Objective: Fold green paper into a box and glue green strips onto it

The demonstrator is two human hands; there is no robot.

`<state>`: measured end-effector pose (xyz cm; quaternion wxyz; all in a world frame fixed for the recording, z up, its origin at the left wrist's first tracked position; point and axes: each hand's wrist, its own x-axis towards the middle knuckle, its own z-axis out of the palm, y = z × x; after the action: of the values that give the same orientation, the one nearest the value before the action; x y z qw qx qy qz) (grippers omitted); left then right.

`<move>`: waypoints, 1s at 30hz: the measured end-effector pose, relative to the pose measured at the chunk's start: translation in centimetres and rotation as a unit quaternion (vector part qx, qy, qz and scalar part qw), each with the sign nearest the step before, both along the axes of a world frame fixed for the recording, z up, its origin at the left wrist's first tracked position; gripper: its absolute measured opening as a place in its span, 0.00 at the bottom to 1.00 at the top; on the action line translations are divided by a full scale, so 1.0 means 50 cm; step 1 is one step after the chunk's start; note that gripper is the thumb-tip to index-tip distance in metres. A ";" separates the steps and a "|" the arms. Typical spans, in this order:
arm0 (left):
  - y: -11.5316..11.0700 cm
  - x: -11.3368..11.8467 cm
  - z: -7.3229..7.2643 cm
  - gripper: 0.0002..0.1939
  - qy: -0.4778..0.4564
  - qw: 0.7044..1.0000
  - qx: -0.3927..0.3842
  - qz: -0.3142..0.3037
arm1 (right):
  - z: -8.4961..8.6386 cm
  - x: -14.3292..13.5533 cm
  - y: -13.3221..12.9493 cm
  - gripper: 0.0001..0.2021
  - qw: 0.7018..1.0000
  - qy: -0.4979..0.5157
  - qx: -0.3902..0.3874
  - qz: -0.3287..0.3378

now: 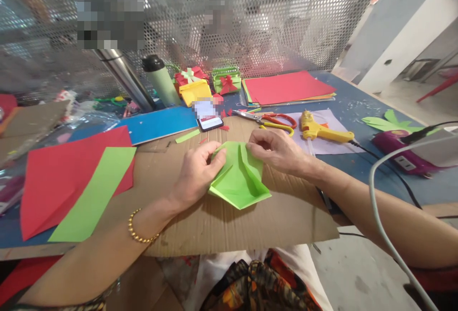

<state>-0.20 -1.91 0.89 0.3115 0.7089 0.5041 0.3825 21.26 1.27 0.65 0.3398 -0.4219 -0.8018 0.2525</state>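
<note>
A partly folded piece of green paper [239,184] with raised side flaps lies over the cardboard sheet [171,227] in front of me. My left hand [196,170] pinches its left upper edge between thumb and fingers. On the far right edge, my right hand [274,149] grips a narrow folded flap, fingers curled. Beyond the right hand are scissors with red and yellow handles [275,121] and a yellow glue gun [324,132] on pale purple paper [338,118]. A flat green strip [95,191] rests on red paper [71,168] to the left.
Behind the hands stand a phone [210,122], a green bottle [161,79], a yellow paper bag [195,92], a green paper box [225,79] and stacked red sheets [286,87]. A purple power strip [397,151] with cables sits at right. A perforated metal screen [279,29] backs the table.
</note>
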 end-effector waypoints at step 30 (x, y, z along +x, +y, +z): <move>-0.001 -0.003 -0.009 0.19 -0.052 0.998 -0.012 -0.020 | -0.015 0.004 0.009 0.31 0.992 0.094 -0.077 0.044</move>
<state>-0.36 -1.98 0.46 0.3529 0.6944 0.4776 0.4063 21.44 1.71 -0.10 0.3689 -0.3856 -0.7620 0.3669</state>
